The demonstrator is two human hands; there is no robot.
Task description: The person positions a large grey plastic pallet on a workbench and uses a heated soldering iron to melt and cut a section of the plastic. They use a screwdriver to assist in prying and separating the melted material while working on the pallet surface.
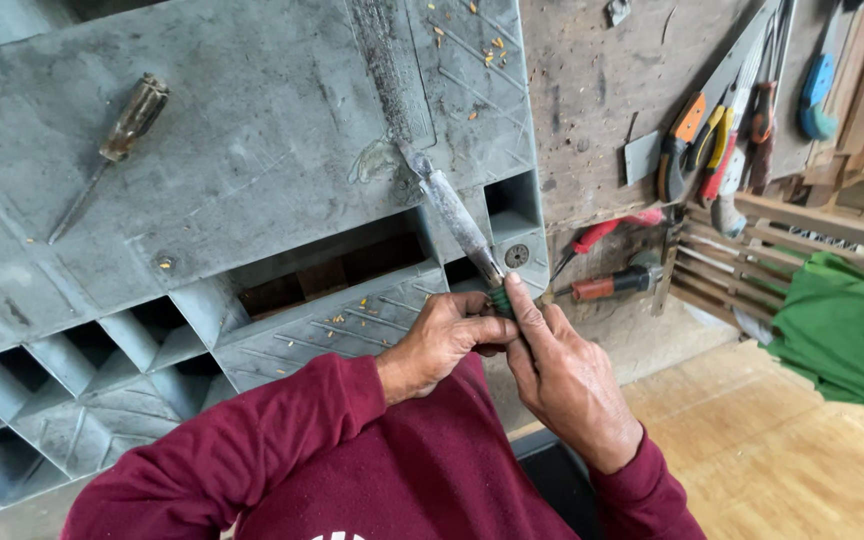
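The hands [512, 345] cover most of the green handle [499, 300]. Far right of them, the green cloth [847, 330] runs off frame; hanging saws [722, 110] overlap indistinctly.

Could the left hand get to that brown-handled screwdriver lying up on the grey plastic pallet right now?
Probably, but not at once. The left hand is closed with the right hand on a green-handled tool. The screwdriver lies up-left on the pallet; nothing lies between.

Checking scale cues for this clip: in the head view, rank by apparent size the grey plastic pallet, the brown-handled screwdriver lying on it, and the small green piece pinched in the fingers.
1. Grey plastic pallet, by far the largest.
2. Brown-handled screwdriver.
3. Small green piece, mostly hidden between the left hand and right hand, though nearest the camera.
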